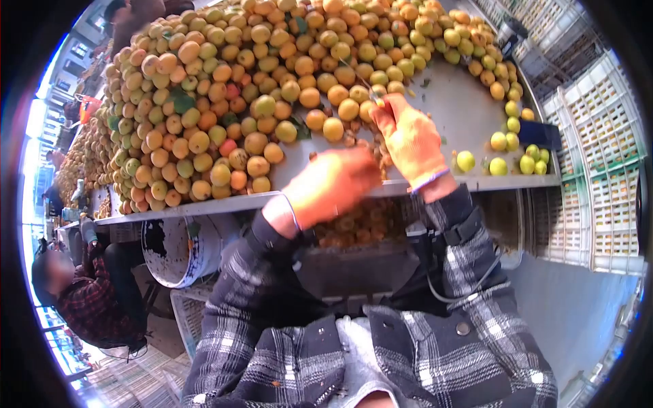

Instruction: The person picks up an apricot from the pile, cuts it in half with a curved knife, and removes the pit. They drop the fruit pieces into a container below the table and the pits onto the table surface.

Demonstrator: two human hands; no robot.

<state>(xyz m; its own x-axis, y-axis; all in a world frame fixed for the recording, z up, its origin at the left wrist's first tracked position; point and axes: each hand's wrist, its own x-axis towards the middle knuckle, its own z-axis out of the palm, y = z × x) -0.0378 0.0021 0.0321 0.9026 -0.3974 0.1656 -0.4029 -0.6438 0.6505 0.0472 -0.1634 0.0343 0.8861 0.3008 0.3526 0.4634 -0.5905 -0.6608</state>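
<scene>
My left hand (333,185), in an orange knitted glove, is over the near edge of the metal table (466,112), its fingers smeared by motion. To its right and a little farther forward, my right hand (410,139) wears a matching glove, with fingers pinched around a thin, pointed tool (371,87) that juts toward the pile. Round orange and yellow-green fruits (333,129), persimmon-like, lie right beside the fingertips. Small brown scraps (350,136) are scattered between the two hands.
A large heap of fruit (224,88) covers the table's left and back. Several green-yellow fruits (498,166) lie near the right corner. White crates (598,156) are stacked at right. A white bucket (177,255) stands below the left edge, near a seated person (95,292). More fruit (360,228) sits beneath the table.
</scene>
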